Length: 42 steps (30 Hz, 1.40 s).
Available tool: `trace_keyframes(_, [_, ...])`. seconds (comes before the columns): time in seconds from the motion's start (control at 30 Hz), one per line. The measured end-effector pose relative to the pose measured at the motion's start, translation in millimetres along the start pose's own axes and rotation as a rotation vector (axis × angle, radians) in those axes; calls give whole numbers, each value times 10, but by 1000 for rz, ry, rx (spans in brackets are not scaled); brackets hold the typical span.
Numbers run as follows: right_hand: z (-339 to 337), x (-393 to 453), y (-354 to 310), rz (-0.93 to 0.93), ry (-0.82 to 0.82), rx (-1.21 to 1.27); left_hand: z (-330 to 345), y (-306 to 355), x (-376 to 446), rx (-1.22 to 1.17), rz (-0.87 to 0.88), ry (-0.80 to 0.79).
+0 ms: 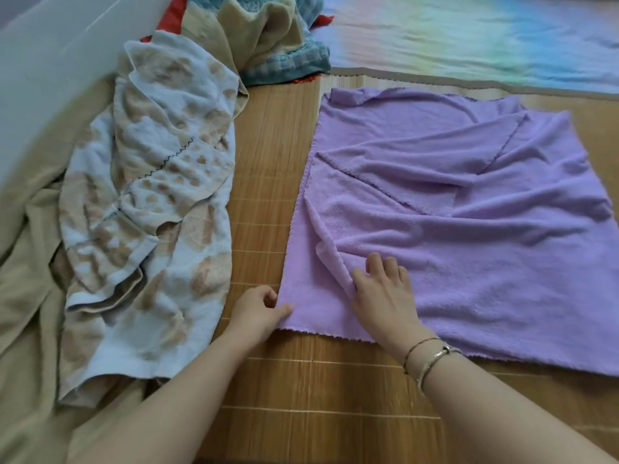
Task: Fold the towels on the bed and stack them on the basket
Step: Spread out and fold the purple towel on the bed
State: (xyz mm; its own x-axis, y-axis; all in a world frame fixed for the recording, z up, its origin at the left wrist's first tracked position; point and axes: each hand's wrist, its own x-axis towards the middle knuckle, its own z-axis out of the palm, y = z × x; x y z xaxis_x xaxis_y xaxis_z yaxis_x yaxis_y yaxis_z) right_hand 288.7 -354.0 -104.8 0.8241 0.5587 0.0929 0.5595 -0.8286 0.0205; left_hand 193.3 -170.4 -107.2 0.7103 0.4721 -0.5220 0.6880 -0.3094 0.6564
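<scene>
**Two hands at the near corner of a purple towel**

One purple towel [469, 229] lies spread on the bamboo mat [264, 195] of the bed, on the right side of the view. It is fluffy, with a scalloped edge, and it is not flat: one corner is turned over towards the middle, a small flap is folded at the far left corner, and long creases run across it. Its right edge runs out of the picture.

The left hand [256, 311] pinches the near left corner of the towel, thumb on top and fingers curled at the edge. The right hand [383, 291] rests on the towel just beside it, fingers curled and bunching up a ridge of cloth against the thumb side. Two thin bracelets [427, 354] sit on the right wrist.

To the left lies a crumpled pale blue towel with tan patches [147, 212], over a beige cloth [23, 296]. Beyond it is a heap with a blue checked towel [294, 58] and another beige one. How many pieces the heap holds is hard to tell. A pastel sheet [469, 38] covers the far side.
</scene>
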Motion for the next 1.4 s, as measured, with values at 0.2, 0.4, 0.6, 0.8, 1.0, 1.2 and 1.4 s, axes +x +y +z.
trace_keyframes(0.2, [-170, -52, -271, 94, -237, 179, -103, -144, -136, -60, -27, 73])
trace_keyframes(0.4, [-137, -15, -218, 125, -240, 108, -117, -92, -156, -168, 141, 32])
trace_keyframes(0.6, [-190, 40, -300, 135, -244, 254, -161, -121, -97, -260, 53, -109])
trace_keyframes(0.8, [-199, 57, -375, 262, -292, 127, -171, -162, -75, -289, 17, -133])
trace_keyframes(1.0, [-225, 60, -548, 94, -354, 441, -185, -242, 17, -417, -9, -172])
trace_keyframes(1.2, [-148, 58, -923, 124, -522, 772, -197, -219, 34, -446, -69, -172])
trace_keyframes(1.4, [-74, -4, -827, 247, -560, 1196, -90, -109, 20, -297, -48, -79])
